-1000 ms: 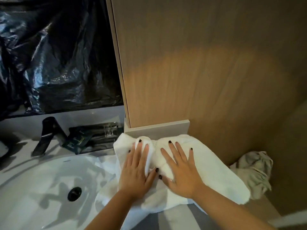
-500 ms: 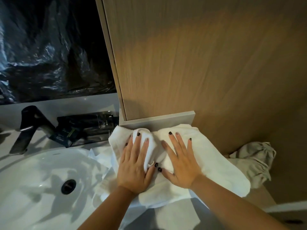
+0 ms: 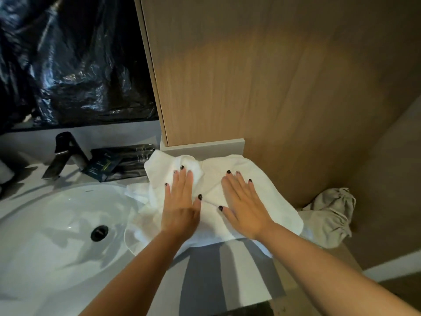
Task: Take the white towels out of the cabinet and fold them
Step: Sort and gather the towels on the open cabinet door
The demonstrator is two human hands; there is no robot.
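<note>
Both hands lie flat, fingers straight, on the white towel [image 3: 268, 201] spread over the tabletop [image 3: 205, 277] between the sink [image 3: 57, 224] and the wooden cabinet [image 3: 262, 76]; neither grip grasps anything. The left hand [image 3: 181, 204] pins the bunched part nearest the basin, likely so cloth does not slide in, while the right hand [image 3: 245, 207] presses the flatter side to smooth a fold. A grey cloth [image 3: 330, 217] sits aside against the wall, near the towel's right edge.
</note>
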